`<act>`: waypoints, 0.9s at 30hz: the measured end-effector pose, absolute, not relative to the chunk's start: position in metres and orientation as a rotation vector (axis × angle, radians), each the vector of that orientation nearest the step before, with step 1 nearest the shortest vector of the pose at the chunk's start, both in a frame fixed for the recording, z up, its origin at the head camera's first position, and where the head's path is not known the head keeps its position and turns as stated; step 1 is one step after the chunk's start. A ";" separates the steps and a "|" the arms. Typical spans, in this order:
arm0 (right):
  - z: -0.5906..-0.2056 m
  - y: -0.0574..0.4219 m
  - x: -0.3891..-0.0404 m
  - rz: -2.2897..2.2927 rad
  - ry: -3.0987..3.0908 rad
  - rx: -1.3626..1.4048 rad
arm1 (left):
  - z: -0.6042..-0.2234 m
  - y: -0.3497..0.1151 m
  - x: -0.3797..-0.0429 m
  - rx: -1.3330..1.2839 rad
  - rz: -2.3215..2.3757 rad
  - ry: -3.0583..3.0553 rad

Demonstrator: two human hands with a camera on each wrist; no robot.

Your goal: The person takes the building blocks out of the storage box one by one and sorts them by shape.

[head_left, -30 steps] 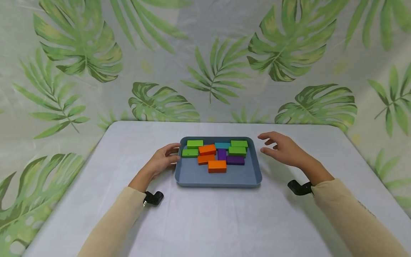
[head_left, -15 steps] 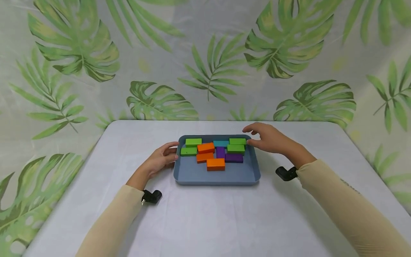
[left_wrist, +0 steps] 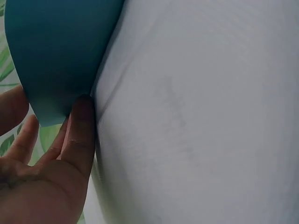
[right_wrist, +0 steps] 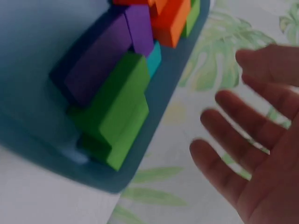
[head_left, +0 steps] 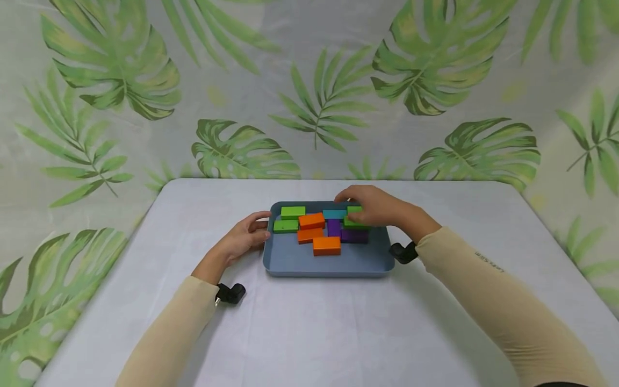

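Leafy cloth behind, left fingers loosely touch tray, loose right fingers half-hide blocks.

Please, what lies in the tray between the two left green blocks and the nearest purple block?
In the head view, a farther orange block and a nearer orange block lie there. A third orange block sits in front of that stretch.

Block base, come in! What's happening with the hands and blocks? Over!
Left hand touching tray. Right hand empty, near two green blocks. Green blocks inside tray; nothing seen in the way.
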State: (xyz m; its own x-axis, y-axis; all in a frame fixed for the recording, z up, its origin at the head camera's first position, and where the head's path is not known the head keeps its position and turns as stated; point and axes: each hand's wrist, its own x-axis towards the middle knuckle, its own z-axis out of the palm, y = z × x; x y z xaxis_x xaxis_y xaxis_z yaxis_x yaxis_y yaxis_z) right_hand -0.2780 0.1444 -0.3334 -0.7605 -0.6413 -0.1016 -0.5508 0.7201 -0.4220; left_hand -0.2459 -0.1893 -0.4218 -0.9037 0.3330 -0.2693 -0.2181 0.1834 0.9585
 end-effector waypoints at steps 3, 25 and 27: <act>-0.338 0.134 -0.270 -0.510 2.599 -1.010 | -0.419 -0.189 -0.246 0.099 1.763 2.056; -0.373 0.102 -0.262 -0.281 2.428 -0.963 | -0.426 -0.190 -0.250 0.057 1.760 2.067; -0.374 0.103 -0.262 -0.285 2.421 -0.946 | -0.427 -0.190 -0.251 0.050 1.762 2.065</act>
State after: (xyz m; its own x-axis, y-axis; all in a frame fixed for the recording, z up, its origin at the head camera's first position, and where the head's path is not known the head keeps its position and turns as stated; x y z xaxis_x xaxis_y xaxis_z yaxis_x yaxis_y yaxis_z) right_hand -0.2624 0.1028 -0.3742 -0.6201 -0.6796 -0.3920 -0.5698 0.7336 -0.3704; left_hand -0.2507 -0.1899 -0.4265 -0.9098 0.2950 -0.2920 -0.2420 0.1945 0.9506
